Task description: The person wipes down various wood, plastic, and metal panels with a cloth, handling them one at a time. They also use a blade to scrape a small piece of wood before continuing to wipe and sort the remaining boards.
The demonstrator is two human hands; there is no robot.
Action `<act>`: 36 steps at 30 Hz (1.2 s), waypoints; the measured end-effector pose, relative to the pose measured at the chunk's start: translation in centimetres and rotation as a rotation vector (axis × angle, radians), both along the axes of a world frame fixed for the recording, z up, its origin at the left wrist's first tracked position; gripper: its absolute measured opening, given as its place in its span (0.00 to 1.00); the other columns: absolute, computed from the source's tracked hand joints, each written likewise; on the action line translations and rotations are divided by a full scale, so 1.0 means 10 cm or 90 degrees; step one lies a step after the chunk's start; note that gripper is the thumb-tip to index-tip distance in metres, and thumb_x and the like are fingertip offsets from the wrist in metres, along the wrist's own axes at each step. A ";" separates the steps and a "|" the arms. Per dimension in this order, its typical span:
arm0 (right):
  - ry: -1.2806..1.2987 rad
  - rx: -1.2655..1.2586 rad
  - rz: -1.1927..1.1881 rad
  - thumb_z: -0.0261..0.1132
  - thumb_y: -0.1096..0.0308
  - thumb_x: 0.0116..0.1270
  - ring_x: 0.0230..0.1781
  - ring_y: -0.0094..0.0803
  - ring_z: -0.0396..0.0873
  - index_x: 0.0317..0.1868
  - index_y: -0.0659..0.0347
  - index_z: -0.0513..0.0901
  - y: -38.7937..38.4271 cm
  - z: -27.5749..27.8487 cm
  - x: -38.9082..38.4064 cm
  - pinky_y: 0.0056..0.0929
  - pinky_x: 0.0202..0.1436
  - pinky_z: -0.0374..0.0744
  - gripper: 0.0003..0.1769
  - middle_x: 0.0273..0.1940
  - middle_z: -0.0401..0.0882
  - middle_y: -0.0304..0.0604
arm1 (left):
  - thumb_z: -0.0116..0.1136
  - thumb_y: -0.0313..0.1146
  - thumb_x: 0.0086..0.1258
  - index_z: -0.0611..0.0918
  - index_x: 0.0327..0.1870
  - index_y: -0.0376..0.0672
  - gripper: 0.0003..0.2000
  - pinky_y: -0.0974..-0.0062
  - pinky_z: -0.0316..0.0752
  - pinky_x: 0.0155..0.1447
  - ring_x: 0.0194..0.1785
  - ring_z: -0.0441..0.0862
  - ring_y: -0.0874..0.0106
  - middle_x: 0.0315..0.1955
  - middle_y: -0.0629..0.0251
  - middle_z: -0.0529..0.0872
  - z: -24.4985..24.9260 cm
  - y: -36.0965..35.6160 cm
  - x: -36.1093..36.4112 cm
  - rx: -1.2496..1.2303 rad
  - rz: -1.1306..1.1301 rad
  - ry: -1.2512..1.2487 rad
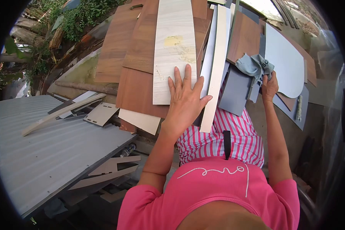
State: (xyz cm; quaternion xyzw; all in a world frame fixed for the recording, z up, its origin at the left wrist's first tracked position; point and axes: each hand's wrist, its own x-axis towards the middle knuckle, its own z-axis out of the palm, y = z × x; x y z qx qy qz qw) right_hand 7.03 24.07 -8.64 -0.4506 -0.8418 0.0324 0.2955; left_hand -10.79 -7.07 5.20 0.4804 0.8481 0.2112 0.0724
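Note:
My left hand (186, 94) lies with spread fingers on the lower end of a pale wood-grain board (174, 23). That board bears a yellowish patch and brown smudges, and rests on several brown wood-grain boards (136, 86). In my right hand (270, 87) is a crumpled grey-blue cloth (253, 66) with dark lettering, its fingers closed on the cloth's right edge. The cloth lies over the lower end of a brown panel (245, 36) and a dark grey panel (234, 90). A narrow cream strip (217, 65) runs just right of my left hand.
Corrugated metal sheeting (46, 142) spreads at the left, with offcut strips (65, 111) on it. A light grey panel (283, 57) with a rounded corner lies at the right. Logs (28, 34) and green plants (86, 19) are at the far left. A small can (128, 150) lies below the boards.

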 end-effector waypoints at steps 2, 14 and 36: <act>-0.004 0.011 0.008 0.59 0.63 0.58 0.34 0.49 0.78 0.46 0.58 0.74 0.03 -0.01 -0.02 0.44 0.36 0.74 0.16 0.33 0.79 0.51 | 0.60 0.44 0.63 0.72 0.60 0.40 0.26 0.40 0.49 0.67 0.70 0.45 0.36 0.67 0.39 0.55 0.01 -0.02 -0.02 0.009 -0.011 0.000; 0.044 -0.007 0.021 0.61 0.64 0.54 0.34 0.44 0.78 0.43 0.56 0.76 -0.02 0.06 -0.07 0.41 0.36 0.75 0.15 0.31 0.78 0.47 | 0.59 0.43 0.63 0.74 0.59 0.43 0.25 0.40 0.48 0.67 0.71 0.45 0.39 0.69 0.45 0.52 0.11 -0.03 -0.05 -0.053 -0.059 -0.028; 0.084 0.000 0.088 0.64 0.66 0.52 0.34 0.36 0.76 0.42 0.52 0.76 -0.06 0.17 -0.04 0.36 0.35 0.76 0.15 0.33 0.76 0.38 | 0.56 0.45 0.65 0.51 0.71 0.42 0.38 0.39 0.47 0.67 0.71 0.44 0.39 0.69 0.39 0.49 0.01 0.32 0.29 -0.207 0.256 0.031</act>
